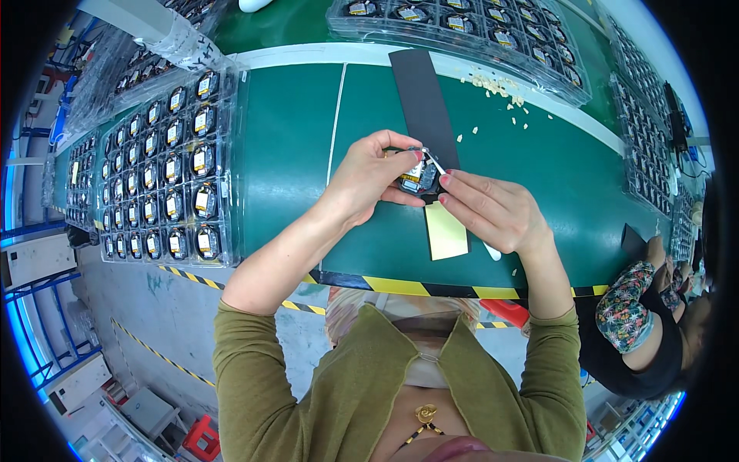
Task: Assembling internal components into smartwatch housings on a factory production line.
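My left hand (360, 177) grips a small round electronic module (416, 179) by its edge, thumb and fingers around it. The module has a dark rim, exposed circuitry and a yellow-and-white label. In my right hand (499, 211), thumb and fingers pinch a thin white stick-like tool (435, 162). Its tip is at the module's upper edge, close to my left thumb; whether it touches, I cannot tell. Both hands are above a black strip (422, 85) lying on the green table (300, 138). Below the module lies a pale yellow paper pad (446, 235).
At left, a clear plastic tray (237, 154) holds rows of similar modules. Another such tray (462, 37) is at the far side. Small cream-coloured bits (496, 86) are scattered right of the strip. Striped tape (400, 287) marks the near edge. A co-worker's patterned sleeve (627, 304) shows at right.
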Demonstrator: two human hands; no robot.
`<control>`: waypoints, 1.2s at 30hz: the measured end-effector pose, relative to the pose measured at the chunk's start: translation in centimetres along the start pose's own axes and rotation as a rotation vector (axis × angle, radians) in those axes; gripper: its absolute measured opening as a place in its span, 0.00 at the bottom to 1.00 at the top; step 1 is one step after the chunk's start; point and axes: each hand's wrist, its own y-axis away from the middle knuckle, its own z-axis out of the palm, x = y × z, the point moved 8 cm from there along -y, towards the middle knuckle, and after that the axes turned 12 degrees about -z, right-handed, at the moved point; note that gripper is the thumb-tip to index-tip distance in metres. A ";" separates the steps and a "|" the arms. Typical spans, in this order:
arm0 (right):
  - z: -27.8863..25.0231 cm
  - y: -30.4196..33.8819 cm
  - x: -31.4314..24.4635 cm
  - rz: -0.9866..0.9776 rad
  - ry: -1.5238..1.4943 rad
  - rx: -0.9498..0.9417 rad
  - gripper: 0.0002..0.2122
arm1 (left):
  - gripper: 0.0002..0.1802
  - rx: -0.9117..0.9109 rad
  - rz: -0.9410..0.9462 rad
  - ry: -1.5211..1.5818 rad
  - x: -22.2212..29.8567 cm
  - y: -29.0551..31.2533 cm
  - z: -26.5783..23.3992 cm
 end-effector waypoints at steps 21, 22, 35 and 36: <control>2.4 5.2 4.9 0.691 -0.818 0.649 0.08 | 0.13 -0.084 -0.036 0.125 -0.4 0.2 0.3; 2.7 5.4 5.0 0.726 -0.876 0.694 0.08 | 0.13 -0.085 -0.035 0.128 -0.4 0.1 0.3; 3.1 5.5 4.8 0.794 -0.931 0.742 0.08 | 0.11 -0.093 -0.005 0.128 -0.4 0.5 0.5; 2.7 5.2 4.7 0.751 -0.827 0.675 0.08 | 0.11 -0.074 0.003 0.105 -0.3 0.5 0.5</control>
